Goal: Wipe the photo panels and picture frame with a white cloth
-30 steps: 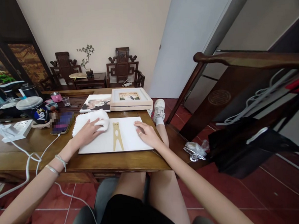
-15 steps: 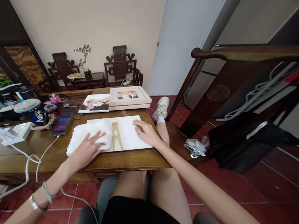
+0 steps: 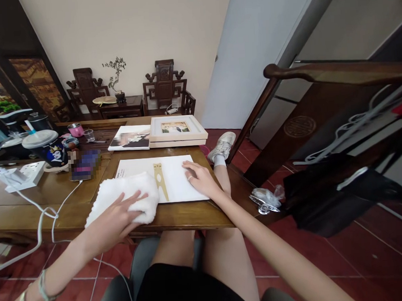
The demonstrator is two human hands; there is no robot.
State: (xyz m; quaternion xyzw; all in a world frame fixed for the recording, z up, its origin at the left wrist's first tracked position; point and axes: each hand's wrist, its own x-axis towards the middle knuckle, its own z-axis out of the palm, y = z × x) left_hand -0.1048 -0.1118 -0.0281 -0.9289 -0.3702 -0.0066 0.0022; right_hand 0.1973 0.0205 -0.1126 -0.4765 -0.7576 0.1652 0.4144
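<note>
Head view: my spread left fingers (image 3: 138,200), grip unclear, have drawn the white cloth (image 3: 116,190) nearer, uncovering far-left print (image 3: 121,172); my right fingers (image 3: 192,165) rest extended on the white board (image 3: 177,181) atop the table (image 3: 188,220).

**Likely a Sitting Room in a Home**

The room looks domestic. Two carved wooden armchairs (image 3: 165,87) stand along a plain wall (image 3: 121,23), with a small side table (image 3: 126,107) between them bearing a potted tree (image 3: 120,97). Red tiles (image 3: 289,265) cover the floor. On the wooden desk (image 3: 190,220) sit a framed picture (image 3: 175,127), a lidded drink cup (image 3: 53,150), a charging phone (image 3: 84,166) and a power strip (image 3: 35,174).
</note>
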